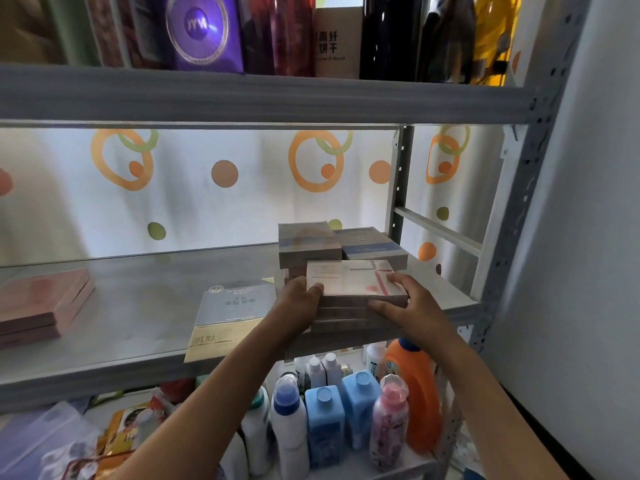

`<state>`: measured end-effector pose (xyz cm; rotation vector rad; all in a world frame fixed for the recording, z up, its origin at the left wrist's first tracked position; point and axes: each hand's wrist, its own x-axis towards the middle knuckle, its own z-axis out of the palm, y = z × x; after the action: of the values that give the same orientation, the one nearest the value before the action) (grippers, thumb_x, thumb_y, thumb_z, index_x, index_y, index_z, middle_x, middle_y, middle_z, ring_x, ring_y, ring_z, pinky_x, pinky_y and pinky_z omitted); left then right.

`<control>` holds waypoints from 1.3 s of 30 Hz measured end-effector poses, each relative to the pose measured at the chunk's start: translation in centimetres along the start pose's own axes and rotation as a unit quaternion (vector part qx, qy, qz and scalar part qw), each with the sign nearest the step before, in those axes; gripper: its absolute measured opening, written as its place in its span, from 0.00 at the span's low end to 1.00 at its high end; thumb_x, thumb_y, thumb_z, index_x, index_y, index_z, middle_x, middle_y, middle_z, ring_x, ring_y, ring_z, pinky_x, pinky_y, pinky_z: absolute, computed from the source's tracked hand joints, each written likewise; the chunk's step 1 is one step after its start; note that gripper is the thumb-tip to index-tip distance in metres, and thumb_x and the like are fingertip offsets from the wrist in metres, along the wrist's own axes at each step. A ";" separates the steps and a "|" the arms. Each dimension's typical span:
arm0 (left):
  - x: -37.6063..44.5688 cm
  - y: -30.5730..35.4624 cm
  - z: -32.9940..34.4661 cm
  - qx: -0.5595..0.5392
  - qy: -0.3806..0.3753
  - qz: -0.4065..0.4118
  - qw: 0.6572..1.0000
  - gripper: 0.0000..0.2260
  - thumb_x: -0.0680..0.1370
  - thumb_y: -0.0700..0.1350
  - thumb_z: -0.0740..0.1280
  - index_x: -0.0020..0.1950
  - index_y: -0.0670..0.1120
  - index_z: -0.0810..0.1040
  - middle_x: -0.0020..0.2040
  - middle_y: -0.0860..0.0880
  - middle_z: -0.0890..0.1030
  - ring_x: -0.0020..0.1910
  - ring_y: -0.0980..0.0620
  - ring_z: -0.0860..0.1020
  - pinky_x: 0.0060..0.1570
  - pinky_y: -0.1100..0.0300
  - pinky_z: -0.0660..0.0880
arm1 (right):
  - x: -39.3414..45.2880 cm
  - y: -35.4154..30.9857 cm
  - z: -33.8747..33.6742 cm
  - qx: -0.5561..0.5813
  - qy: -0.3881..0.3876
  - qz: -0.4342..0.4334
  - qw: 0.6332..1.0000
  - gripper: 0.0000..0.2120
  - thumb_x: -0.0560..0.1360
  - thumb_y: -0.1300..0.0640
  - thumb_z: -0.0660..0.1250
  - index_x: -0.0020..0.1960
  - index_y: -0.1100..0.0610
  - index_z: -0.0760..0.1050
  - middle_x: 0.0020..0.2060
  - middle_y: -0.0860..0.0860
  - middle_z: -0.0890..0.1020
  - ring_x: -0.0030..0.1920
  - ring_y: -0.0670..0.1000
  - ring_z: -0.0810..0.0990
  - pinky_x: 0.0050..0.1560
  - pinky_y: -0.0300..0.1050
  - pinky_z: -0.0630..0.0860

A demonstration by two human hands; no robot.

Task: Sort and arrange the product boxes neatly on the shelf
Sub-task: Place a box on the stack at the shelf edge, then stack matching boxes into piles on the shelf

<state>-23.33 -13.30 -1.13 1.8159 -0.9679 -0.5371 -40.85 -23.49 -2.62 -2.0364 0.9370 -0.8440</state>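
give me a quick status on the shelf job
Left hand and right hand clamp the front stack of boxes. Two stacks behind. Flat grey-gold box close on left.

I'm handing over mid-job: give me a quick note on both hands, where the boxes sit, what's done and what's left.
Left hand and right hand grip opposite ends of the white-and-red box, topmost on the front stack at the middle shelf's right end.
Behind it: two grey-blue stacks side by side.
Done: those right-end stacks look squared up.
Left: the grey-and-gold box lies flat, overhanging the front edge; the pink boxes sit alone at the far left. Both probably need placing.
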 end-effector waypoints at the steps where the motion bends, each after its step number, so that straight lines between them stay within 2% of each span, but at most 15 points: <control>1: 0.2 -0.1 -0.1 0.001 0.005 0.003 1.000 0.14 0.84 0.50 0.55 0.64 0.44 0.72 0.58 0.46 0.78 0.56 0.47 0.77 0.59 0.54 0.76 | 0.0 -0.4 -0.1 -0.001 0.012 0.000 1.000 0.29 0.74 0.45 0.71 0.71 0.48 0.66 0.69 0.50 0.71 0.64 0.50 0.72 0.57 0.41 0.73; 3: 0.6 -0.2 -0.5 0.018 0.033 0.032 0.999 0.12 0.84 0.50 0.56 0.60 0.45 0.74 0.55 0.47 0.79 0.51 0.50 0.78 0.50 0.58 0.78 | 0.2 -1.4 -0.4 0.006 0.053 -0.010 0.999 0.26 0.76 0.45 0.70 0.70 0.49 0.67 0.69 0.50 0.73 0.66 0.51 0.72 0.57 0.42 0.71; 6: 1.3 0.4 -1.9 0.046 0.098 0.071 0.992 0.07 0.84 0.46 0.57 0.51 0.47 0.73 0.47 0.48 0.78 0.41 0.56 0.75 0.35 0.65 0.69 | 1.3 -3.3 -0.4 0.022 0.083 -0.034 0.996 0.21 0.78 0.48 0.68 0.69 0.49 0.70 0.69 0.49 0.73 0.67 0.52 0.72 0.56 0.40 0.73; 8: 2.2 0.9 -3.1 0.046 0.126 0.071 0.988 0.05 0.83 0.44 0.58 0.53 0.46 0.72 0.48 0.50 0.78 0.42 0.56 0.74 0.35 0.67 0.67 | 2.8 -4.4 0.0 0.027 0.064 -0.040 0.997 0.20 0.78 0.49 0.68 0.68 0.48 0.70 0.69 0.48 0.73 0.67 0.52 0.73 0.44 0.31 0.75; 10: 3.6 0.9 -4.1 0.057 0.149 0.064 0.985 0.09 0.82 0.43 0.58 0.58 0.41 0.74 0.53 0.45 0.79 0.49 0.48 0.76 0.42 0.62 0.68 | 4.6 -5.5 0.8 0.019 0.040 -0.039 0.998 0.19 0.78 0.50 0.68 0.68 0.48 0.70 0.68 0.48 0.73 0.64 0.52 0.74 0.40 0.32 0.76; 14: 6.6 0.2 -5.2 0.066 0.149 0.034 0.986 0.11 0.81 0.45 0.58 0.56 0.41 0.76 0.50 0.44 0.79 0.46 0.46 0.76 0.40 0.58 0.66 | 8.6 -7.0 2.7 -0.057 0.004 -0.028 0.998 0.20 0.79 0.51 0.67 0.69 0.53 0.69 0.67 0.52 0.75 0.62 0.54 0.76 0.58 0.45 0.76; 18: 10.2 -1.2 -5.5 -0.060 0.127 -0.045 0.989 0.12 0.77 0.50 0.65 0.41 0.41 0.75 0.42 0.41 0.75 0.39 0.43 0.75 0.44 0.52 0.74 | 12.3 -7.8 4.0 -0.126 -0.025 -0.001 0.992 0.22 0.78 0.56 0.68 0.70 0.58 0.70 0.63 0.57 0.77 0.59 0.56 0.77 0.57 0.46 0.75; 20: 11.6 -1.6 -6.0 -0.164 0.124 -0.100 0.974 0.17 0.75 0.54 0.69 0.46 0.39 0.75 0.42 0.39 0.74 0.35 0.44 0.76 0.44 0.51 0.76 | 13.8 -7.9 4.4 -0.144 -0.024 0.025 0.989 0.20 0.78 0.56 0.68 0.68 0.60 0.72 0.61 0.57 0.78 0.58 0.56 0.77 0.55 0.44 0.73; 23: 13.0 -1.9 -6.6 -0.195 0.092 -0.141 0.966 0.23 0.76 0.58 0.70 0.55 0.38 0.74 0.47 0.39 0.76 0.44 0.41 0.80 0.39 0.55 0.81 | 14.9 -8.1 5.6 -0.183 -0.038 0.032 0.982 0.19 0.78 0.56 0.67 0.67 0.61 0.73 0.58 0.57 0.79 0.53 0.54 0.78 0.53 0.44 0.75; 25: 13.8 -2.2 -6.7 -0.189 0.067 -0.138 0.970 0.21 0.75 0.55 0.71 0.52 0.37 0.75 0.45 0.39 0.77 0.42 0.41 0.79 0.30 0.58 0.78 | 15.2 -8.2 6.3 -0.203 -0.037 0.011 0.978 0.20 0.77 0.57 0.67 0.68 0.60 0.72 0.59 0.57 0.79 0.55 0.55 0.78 0.52 0.43 0.74; 28: 14.1 -2.2 -6.8 -0.211 0.067 -0.136 0.966 0.13 0.75 0.43 0.73 0.49 0.33 0.76 0.47 0.37 0.77 0.38 0.42 0.79 0.40 0.51 0.82 | 15.4 -8.2 7.0 -0.187 -0.012 0.002 0.982 0.21 0.75 0.59 0.70 0.67 0.58 0.73 0.60 0.56 0.79 0.57 0.56 0.79 0.53 0.43 0.75; 30: 14.1 -2.2 -7.2 -0.253 0.070 -0.146 0.954 0.12 0.74 0.37 0.74 0.51 0.32 0.76 0.48 0.36 0.77 0.38 0.42 0.80 0.34 0.51 0.82 | 15.5 -8.2 7.4 -0.145 0.008 0.011 0.989 0.19 0.73 0.61 0.72 0.63 0.57 0.75 0.58 0.56 0.80 0.55 0.56 0.80 0.55 0.45 0.78; 33: 13.7 -2.5 -8.2 -0.308 0.078 -0.158 0.935 0.18 0.72 0.34 0.75 0.58 0.30 0.75 0.50 0.34 0.78 0.37 0.41 0.81 0.24 0.55 0.79 | 15.4 -8.3 7.9 -0.093 0.025 0.014 0.995 0.17 0.71 0.60 0.75 0.59 0.57 0.78 0.57 0.55 0.81 0.52 0.53 0.78 0.53 0.43 0.77; 36: 12.7 -3.1 -9.3 -0.352 0.089 -0.152 0.919 0.19 0.72 0.33 0.74 0.60 0.29 0.74 0.54 0.32 0.78 0.39 0.40 0.81 0.25 0.57 0.79 | 14.9 -8.9 8.6 -0.057 0.050 -0.011 0.997 0.16 0.71 0.59 0.76 0.57 0.57 0.78 0.56 0.54 0.80 0.52 0.53 0.78 0.51 0.42 0.75; 39: 11.4 -3.5 -10.3 -0.384 0.106 -0.137 0.907 0.16 0.71 0.34 0.74 0.56 0.29 0.76 0.47 0.35 0.79 0.35 0.42 0.82 0.30 0.54 0.82 | 14.1 -10.0 9.6 -0.037 0.067 -0.049 0.996 0.16 0.70 0.60 0.77 0.56 0.57 0.80 0.56 0.55 0.82 0.52 0.53 0.81 0.55 0.44 0.79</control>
<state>-7.99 -16.14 0.82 1.2478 -0.2688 -0.7479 -22.66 -27.02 4.17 -2.1237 0.9609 -1.0235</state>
